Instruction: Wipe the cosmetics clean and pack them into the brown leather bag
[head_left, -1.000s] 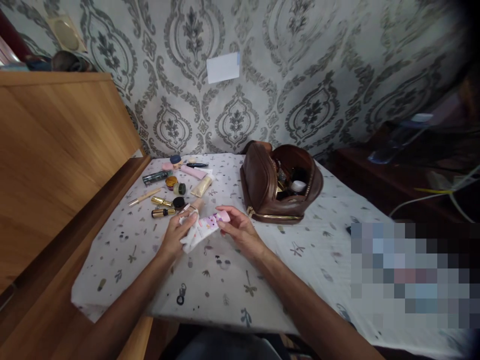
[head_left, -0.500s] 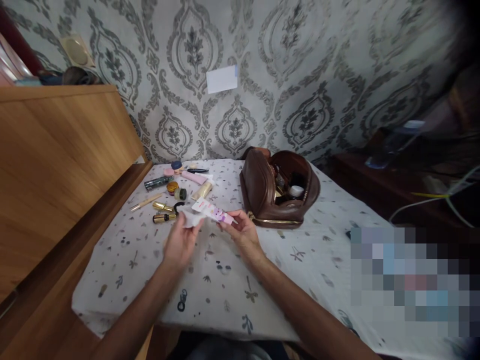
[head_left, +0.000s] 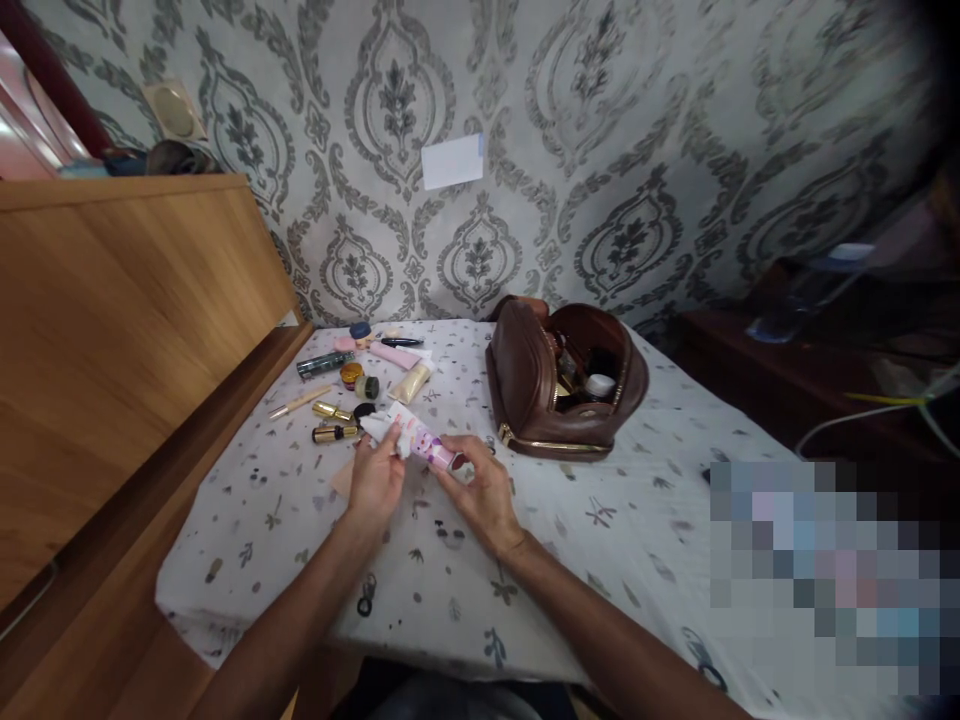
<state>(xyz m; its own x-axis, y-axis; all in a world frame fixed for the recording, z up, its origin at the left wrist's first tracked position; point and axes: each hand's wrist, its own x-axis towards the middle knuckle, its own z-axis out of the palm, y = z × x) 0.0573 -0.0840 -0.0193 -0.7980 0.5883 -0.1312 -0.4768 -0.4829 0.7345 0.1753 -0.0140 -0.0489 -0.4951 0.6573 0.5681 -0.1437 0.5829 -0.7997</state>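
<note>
My right hand (head_left: 484,492) grips a white, pink and purple squeeze tube (head_left: 424,440) near its narrow end, above the table. A crumpled white tissue (head_left: 387,432) is pinched in my left hand (head_left: 377,482) and lies against the tube's wide end. Just beyond my left hand are a black-and-gold cosmetic tube (head_left: 334,434), a gold one (head_left: 332,411) and a dark round brush head (head_left: 364,410). A cream-coloured tube (head_left: 412,381) lies behind the tissue. To the right of my hands stands an open brown leather bag (head_left: 517,375) with cosmetics inside.
More cosmetics lie at the back left: a green jar (head_left: 367,387), an amber jar (head_left: 351,375), a dark cylinder (head_left: 325,364) and a pink tube (head_left: 394,354). A wooden panel (head_left: 142,280) borders the left side. A clear bottle (head_left: 802,300) stands far right.
The tissue has moved from beside the tube to press on its wide end. My right hand has turned slightly with the tube, which now tilts down more to the right. The view has shifted a little.
</note>
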